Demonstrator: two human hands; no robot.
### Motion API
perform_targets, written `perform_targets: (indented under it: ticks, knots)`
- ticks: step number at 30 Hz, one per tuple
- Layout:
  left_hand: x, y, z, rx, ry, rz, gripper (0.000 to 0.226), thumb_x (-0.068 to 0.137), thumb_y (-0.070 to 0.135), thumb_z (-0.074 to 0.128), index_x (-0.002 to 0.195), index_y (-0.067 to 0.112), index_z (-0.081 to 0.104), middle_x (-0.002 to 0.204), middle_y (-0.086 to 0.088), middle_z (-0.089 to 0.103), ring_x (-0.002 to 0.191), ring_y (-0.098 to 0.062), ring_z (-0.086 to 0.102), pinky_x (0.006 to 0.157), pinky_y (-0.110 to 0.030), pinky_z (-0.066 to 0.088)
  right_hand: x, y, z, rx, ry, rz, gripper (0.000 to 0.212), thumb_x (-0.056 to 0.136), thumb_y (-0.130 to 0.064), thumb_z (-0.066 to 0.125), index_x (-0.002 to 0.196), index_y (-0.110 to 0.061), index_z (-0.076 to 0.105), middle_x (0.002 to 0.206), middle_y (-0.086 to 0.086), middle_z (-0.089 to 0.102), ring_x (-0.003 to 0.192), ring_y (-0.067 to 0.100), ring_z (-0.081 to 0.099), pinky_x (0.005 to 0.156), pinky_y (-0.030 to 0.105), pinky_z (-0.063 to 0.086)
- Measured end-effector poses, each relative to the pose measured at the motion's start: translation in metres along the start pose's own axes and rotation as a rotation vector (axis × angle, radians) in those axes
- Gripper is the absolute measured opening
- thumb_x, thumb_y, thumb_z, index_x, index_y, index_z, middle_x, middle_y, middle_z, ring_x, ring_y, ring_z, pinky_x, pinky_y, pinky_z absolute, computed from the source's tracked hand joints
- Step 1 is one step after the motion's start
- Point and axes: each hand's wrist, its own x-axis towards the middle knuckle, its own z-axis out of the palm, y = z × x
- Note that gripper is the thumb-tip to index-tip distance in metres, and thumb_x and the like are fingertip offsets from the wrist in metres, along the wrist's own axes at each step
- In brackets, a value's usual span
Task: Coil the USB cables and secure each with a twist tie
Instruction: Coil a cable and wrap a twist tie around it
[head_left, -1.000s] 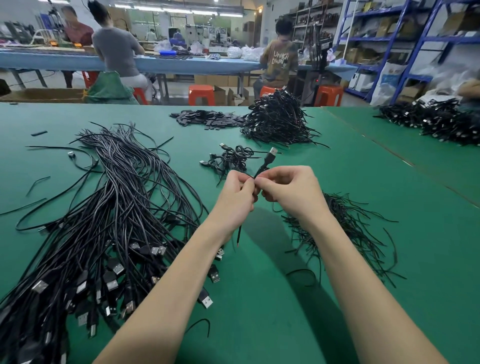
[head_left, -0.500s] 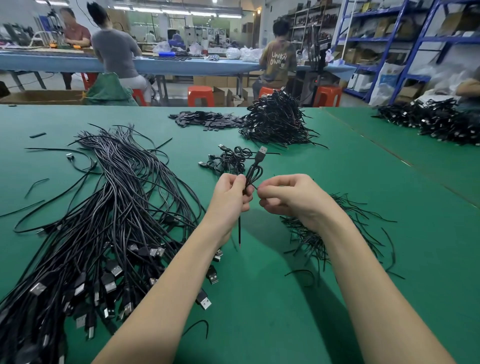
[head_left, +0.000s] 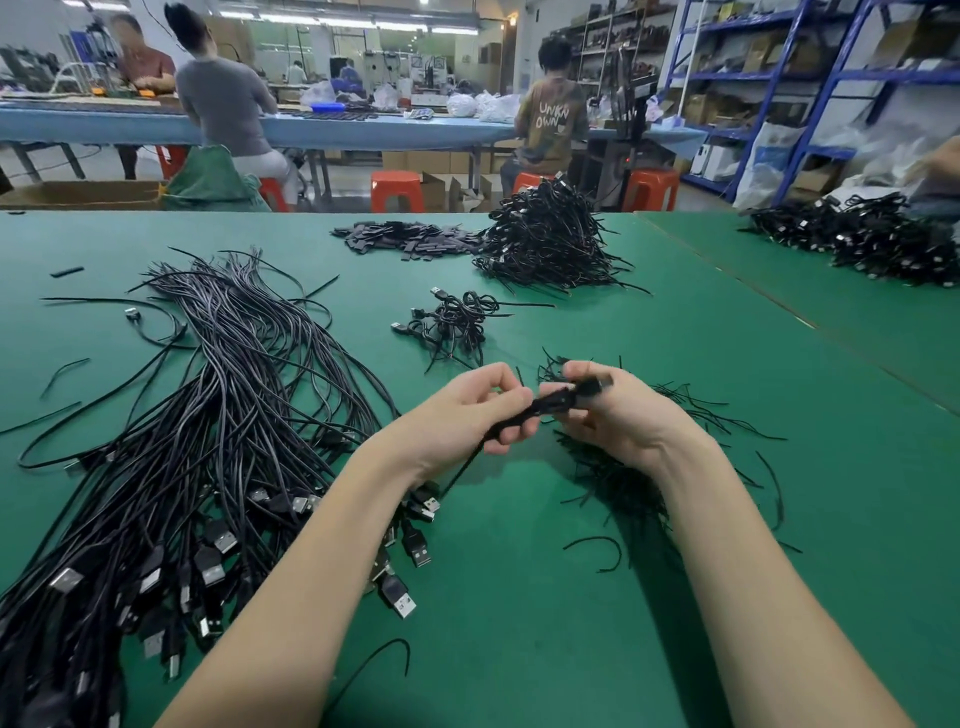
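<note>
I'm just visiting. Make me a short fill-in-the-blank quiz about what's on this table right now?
1. Both hands, left hand and right hand, hold one black ____.
2. The table surface is coloured ____.
3. The long loose cables lie on the person's ____ side.
4. The stools beyond the table are ____.

Missing words: cable; green; left; orange

Black coiled USB cable (head_left: 551, 404) sat bunched up between both hands, one end trailing down; uncoiled cables (head_left: 208, 426) sprawled left, twist ties (head_left: 618, 483) piled right.
</note>
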Motion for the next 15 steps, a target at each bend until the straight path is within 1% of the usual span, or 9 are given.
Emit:
perform_targets:
  ticks: [2,5,7,9,10,12,13,14,15]
  knots:
    - [-0.001,0.000,-0.002,0.249,-0.034,0.009,0.017,0.104,0.014,0.050,0.089,0.007,0.047,0.083,-0.010,0.070,0.066,-0.016,0.049,0.057,-0.021,0.040,-0.004,-0.001,-0.006,-0.206,-0.005,-0.102,0.033,0.085,0.000,0.076,0.099,-0.016,0.051,0.075,0.005,0.068,0.066,0.017,0.044,0.052,0.020,0.037]
    - [-0.002,-0.001,-0.002,0.444,-0.045,0.016,0.018,0.102,0.019,0.055,0.090,0.007,0.052,0.086,-0.002,0.076,0.068,-0.013,0.053,0.062,-0.020,0.042,-0.010,-0.006,-0.010,-0.419,-0.020,-0.218,0.035,0.080,-0.004,0.083,0.096,-0.014,0.053,0.082,0.009,0.077,0.072,0.019,0.054,0.061,0.024,0.044]
    - [-0.001,-0.003,0.000,0.564,0.004,0.037,0.016,0.100,0.022,0.058,0.089,0.012,0.055,0.084,0.004,0.076,0.064,-0.007,0.054,0.059,-0.015,0.040,-0.009,-0.010,-0.007,-0.581,0.016,-0.302,0.035,0.079,-0.008,0.084,0.091,-0.017,0.053,0.081,0.004,0.079,0.067,0.015,0.056,0.062,0.024,0.043]
    - [0.001,-0.005,0.002,0.648,0.119,0.086,0.015,0.097,0.020,0.062,0.084,0.015,0.057,0.082,0.005,0.076,0.054,0.004,0.050,0.055,-0.010,0.036,-0.006,-0.012,0.002,-0.734,0.074,-0.417,0.034,0.079,-0.010,0.083,0.089,-0.020,0.052,0.077,-0.004,0.078,0.058,0.008,0.057,0.058,0.018,0.043]
    - [0.002,-0.006,0.003,0.671,0.192,0.105,0.015,0.095,0.019,0.064,0.082,0.016,0.058,0.081,0.005,0.076,0.052,0.005,0.050,0.053,-0.009,0.035,-0.004,-0.011,0.007,-0.766,0.104,-0.479,0.033,0.079,-0.010,0.082,0.089,-0.020,0.052,0.076,-0.006,0.077,0.057,0.005,0.057,0.057,0.016,0.044]
    - [0.005,-0.006,0.002,0.639,0.332,0.110,0.016,0.093,0.020,0.067,0.080,0.019,0.058,0.080,0.005,0.076,0.055,0.001,0.055,0.055,-0.016,0.043,-0.002,-0.009,0.015,-0.729,0.159,-0.564,0.034,0.079,-0.011,0.082,0.089,-0.020,0.051,0.075,-0.006,0.077,0.055,0.007,0.055,0.058,0.015,0.045]
    - [0.005,-0.007,0.001,0.579,0.386,0.104,0.015,0.093,0.022,0.067,0.081,0.019,0.058,0.079,0.006,0.076,0.060,-0.006,0.061,0.057,-0.020,0.047,-0.001,-0.009,0.016,-0.678,0.173,-0.578,0.034,0.079,-0.012,0.083,0.090,-0.019,0.051,0.076,-0.006,0.077,0.054,0.009,0.051,0.058,0.017,0.045]
    - [0.006,-0.007,0.000,0.508,0.427,0.104,0.013,0.093,0.023,0.068,0.085,0.019,0.058,0.078,0.007,0.076,0.064,-0.010,0.064,0.058,-0.021,0.049,-0.001,-0.008,0.016,-0.627,0.172,-0.581,0.035,0.079,-0.013,0.084,0.090,-0.018,0.051,0.077,-0.006,0.078,0.054,0.010,0.048,0.057,0.019,0.044]
    - [0.006,-0.007,-0.001,0.449,0.457,0.111,0.012,0.093,0.023,0.068,0.089,0.019,0.058,0.078,0.008,0.077,0.064,-0.009,0.065,0.057,-0.019,0.049,-0.001,-0.008,0.016,-0.590,0.158,-0.580,0.035,0.080,-0.015,0.085,0.090,-0.017,0.051,0.077,-0.005,0.078,0.054,0.011,0.046,0.057,0.021,0.043]
